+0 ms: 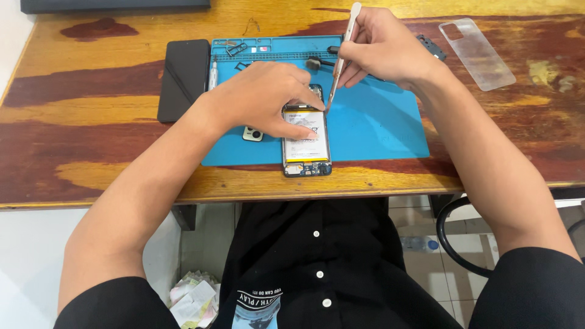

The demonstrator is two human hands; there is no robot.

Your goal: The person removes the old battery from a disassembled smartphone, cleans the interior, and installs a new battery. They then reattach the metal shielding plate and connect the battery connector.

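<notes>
Worn wooden table [91,152] stands over pale tiled floor [420,268].

I wear a black button-up shirt [317,256] with short sleeves, so both my forearms are bare. Four small white buttons [315,234] run in a line down its front placket. Left of the lowest button, near my waist, sits a printed patch [259,303] with white lettering above a pale blue panel. My left hand [262,100] and right hand [384,52] carry no rings, watch or gloves.

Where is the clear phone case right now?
In the head view, the clear phone case lies flat on the wooden table, far right, beyond the blue mat and the right hand.
</notes>
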